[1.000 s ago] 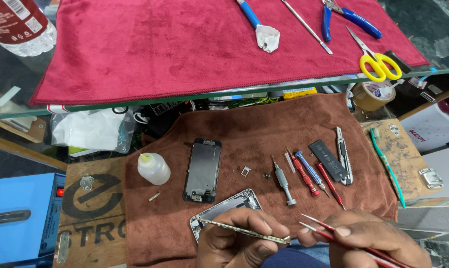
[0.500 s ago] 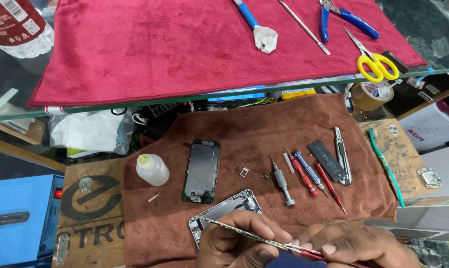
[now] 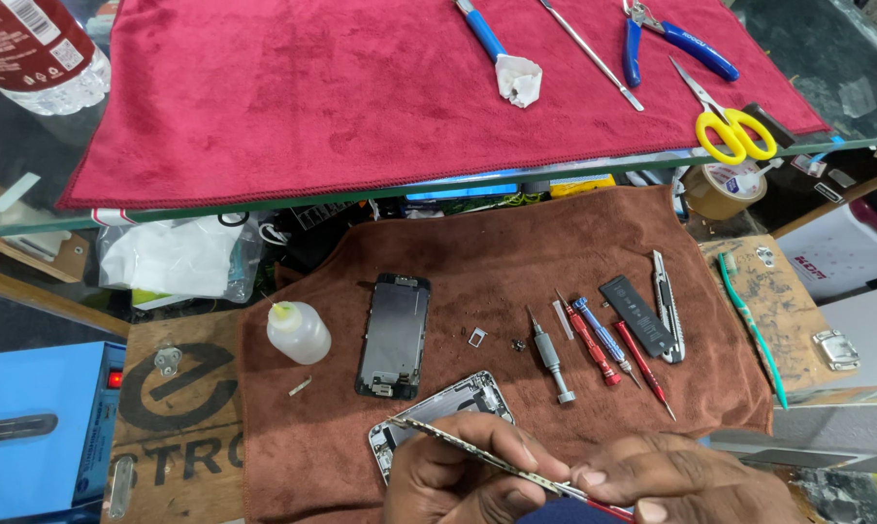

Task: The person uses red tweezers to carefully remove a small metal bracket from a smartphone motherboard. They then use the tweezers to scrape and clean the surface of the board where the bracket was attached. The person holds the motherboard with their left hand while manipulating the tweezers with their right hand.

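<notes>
Brown cloth (image 3: 516,243), phone housing (image 3: 448,408) beneath left hand (image 3: 458,480), tweezers (image 3: 477,456) pinched

Yellow scissors (image 3: 735,133) and blue pliers (image 3: 673,39) lie on the red towel (image 3: 293,97).

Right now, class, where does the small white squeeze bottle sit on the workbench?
In the head view, the small white squeeze bottle lies on the left edge of the brown cloth, just left of the detached phone screen and above the left hand.
</notes>
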